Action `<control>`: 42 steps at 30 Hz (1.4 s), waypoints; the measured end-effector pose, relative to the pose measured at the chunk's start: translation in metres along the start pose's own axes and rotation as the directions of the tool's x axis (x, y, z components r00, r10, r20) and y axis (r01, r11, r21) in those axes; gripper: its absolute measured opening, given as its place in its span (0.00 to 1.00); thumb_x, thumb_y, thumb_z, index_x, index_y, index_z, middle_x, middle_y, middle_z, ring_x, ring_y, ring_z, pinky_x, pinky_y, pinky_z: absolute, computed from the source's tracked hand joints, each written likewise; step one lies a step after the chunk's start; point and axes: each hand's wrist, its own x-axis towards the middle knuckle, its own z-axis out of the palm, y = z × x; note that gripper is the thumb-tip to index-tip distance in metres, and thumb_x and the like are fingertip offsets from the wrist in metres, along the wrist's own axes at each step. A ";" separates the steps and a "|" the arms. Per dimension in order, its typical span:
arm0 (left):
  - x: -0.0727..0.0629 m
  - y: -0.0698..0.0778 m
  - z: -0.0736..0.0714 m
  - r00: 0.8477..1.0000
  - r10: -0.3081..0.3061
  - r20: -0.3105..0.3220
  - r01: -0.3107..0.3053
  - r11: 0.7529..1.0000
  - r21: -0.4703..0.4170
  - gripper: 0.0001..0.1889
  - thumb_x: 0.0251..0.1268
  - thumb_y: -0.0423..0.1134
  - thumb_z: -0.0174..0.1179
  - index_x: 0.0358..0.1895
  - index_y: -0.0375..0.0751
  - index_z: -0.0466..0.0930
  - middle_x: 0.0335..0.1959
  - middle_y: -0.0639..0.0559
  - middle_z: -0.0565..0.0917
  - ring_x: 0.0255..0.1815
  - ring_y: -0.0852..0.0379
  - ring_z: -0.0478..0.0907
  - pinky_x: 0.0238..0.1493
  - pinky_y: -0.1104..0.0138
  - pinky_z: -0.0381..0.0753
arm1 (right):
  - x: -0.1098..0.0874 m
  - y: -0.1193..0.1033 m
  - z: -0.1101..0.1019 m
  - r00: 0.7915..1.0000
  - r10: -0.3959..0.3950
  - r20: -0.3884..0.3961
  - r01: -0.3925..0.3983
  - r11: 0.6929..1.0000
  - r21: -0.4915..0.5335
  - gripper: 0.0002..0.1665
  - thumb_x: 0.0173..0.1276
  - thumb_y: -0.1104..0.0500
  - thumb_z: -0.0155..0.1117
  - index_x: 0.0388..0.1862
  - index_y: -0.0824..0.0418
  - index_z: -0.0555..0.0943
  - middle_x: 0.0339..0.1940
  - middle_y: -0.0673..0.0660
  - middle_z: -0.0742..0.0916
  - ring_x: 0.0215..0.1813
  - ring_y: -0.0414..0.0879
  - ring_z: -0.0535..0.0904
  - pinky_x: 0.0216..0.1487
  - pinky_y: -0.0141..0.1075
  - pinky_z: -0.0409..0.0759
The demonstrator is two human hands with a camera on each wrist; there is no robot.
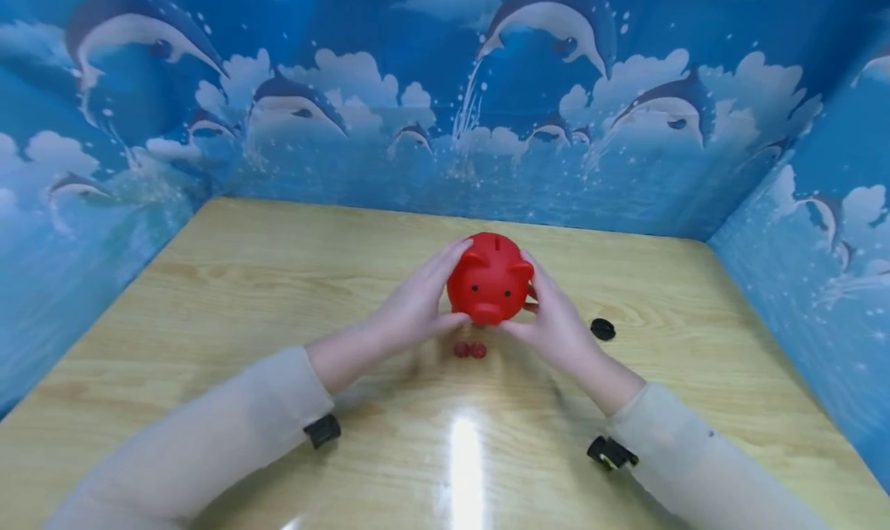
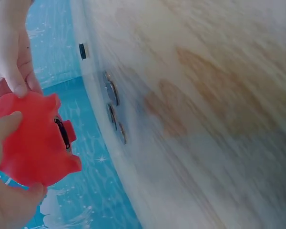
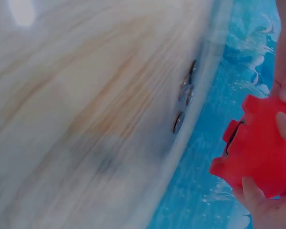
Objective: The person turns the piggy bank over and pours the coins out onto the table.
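Observation:
A red piggy bank (image 1: 490, 279) is held up above the table between both hands, its snout toward me and the coin slot on top. My left hand (image 1: 417, 302) grips its left side, thumb low near the snout and fingers up by the ear. On the other side my right hand (image 1: 556, 321) grips it, thumb below the snout. In the left wrist view a dark-edged opening (image 2: 62, 133) shows on the bank's underside. Beneath it, coins (image 1: 470, 350) lie on the table; the wrist views show several coins (image 3: 179, 122), edge-on.
To the right of the right hand, a small black round cap (image 1: 602, 329) lies on the wood-grain table (image 1: 313, 259). Blue dolphin-print cloth (image 1: 445, 159) walls in the table at the back and both sides.

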 end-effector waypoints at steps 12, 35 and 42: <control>-0.004 -0.003 -0.005 0.999 0.026 -0.019 -0.027 0.999 -0.043 0.49 0.44 0.40 0.74 0.71 0.51 0.54 0.69 0.51 0.61 0.65 0.53 0.62 0.48 0.60 0.79 | -0.005 -0.011 -0.002 0.999 -0.050 -0.010 0.048 0.993 -0.111 0.56 0.50 0.62 0.76 0.73 0.55 0.54 0.66 0.56 0.69 0.61 0.52 0.70 0.44 0.44 0.81; -0.004 -0.003 -0.010 0.987 0.153 -0.057 -0.147 0.985 0.093 0.48 0.44 0.41 0.74 0.70 0.45 0.55 0.70 0.47 0.59 0.65 0.50 0.62 0.49 0.60 0.78 | -0.004 -0.011 -0.002 0.996 -0.079 -0.049 0.071 0.987 -0.145 0.58 0.50 0.64 0.75 0.74 0.57 0.51 0.68 0.59 0.66 0.62 0.54 0.68 0.47 0.45 0.79; -0.003 -0.004 -0.011 0.926 0.321 -0.198 -0.294 0.943 0.157 0.49 0.43 0.38 0.75 0.70 0.43 0.54 0.71 0.40 0.54 0.65 0.42 0.62 0.49 0.55 0.78 | -0.004 -0.012 -0.003 0.939 -0.297 -0.171 0.246 0.932 -0.266 0.63 0.45 0.67 0.77 0.74 0.60 0.47 0.73 0.61 0.59 0.66 0.57 0.65 0.49 0.47 0.78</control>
